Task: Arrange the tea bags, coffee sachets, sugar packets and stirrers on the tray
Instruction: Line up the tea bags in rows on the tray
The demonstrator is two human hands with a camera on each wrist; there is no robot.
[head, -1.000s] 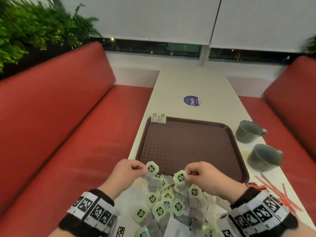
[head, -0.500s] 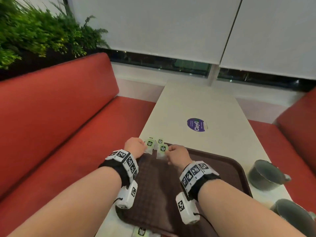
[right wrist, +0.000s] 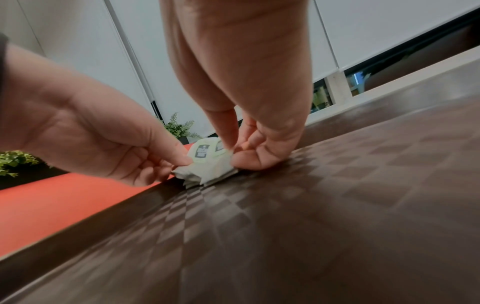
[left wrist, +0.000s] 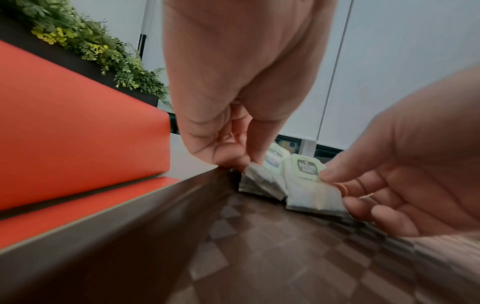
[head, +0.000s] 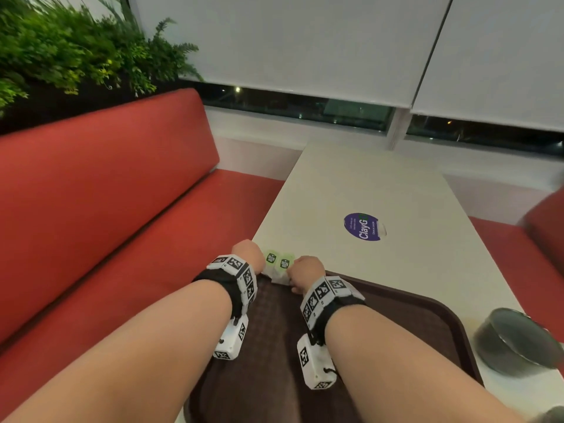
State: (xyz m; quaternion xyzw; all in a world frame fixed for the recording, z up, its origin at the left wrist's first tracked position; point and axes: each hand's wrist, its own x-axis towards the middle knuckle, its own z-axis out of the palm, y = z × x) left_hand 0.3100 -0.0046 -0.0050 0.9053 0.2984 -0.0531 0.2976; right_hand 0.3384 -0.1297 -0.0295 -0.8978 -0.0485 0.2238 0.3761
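A brown tray lies on the white table. In its far left corner stand several tea bags with green tags, leaning against the rim. My left hand pinches one tea bag by its upper edge, right at the corner. Just to its right, my right hand pinches a neighbouring tea bag whose green tag faces the camera. In the right wrist view my right hand has its fingertips on the tea bag, low on the tray floor. Coffee sachets, sugar packets and stirrers are out of view.
A grey cup stands on the table right of the tray, and part of another shows in the bottom right corner. A purple sticker lies beyond the tray. A red bench runs along the left, with plants behind it.
Both hands lifted tea bags from the pile at the near edge and carried them across the tray to its far left corner, beside the tea bags standing there.
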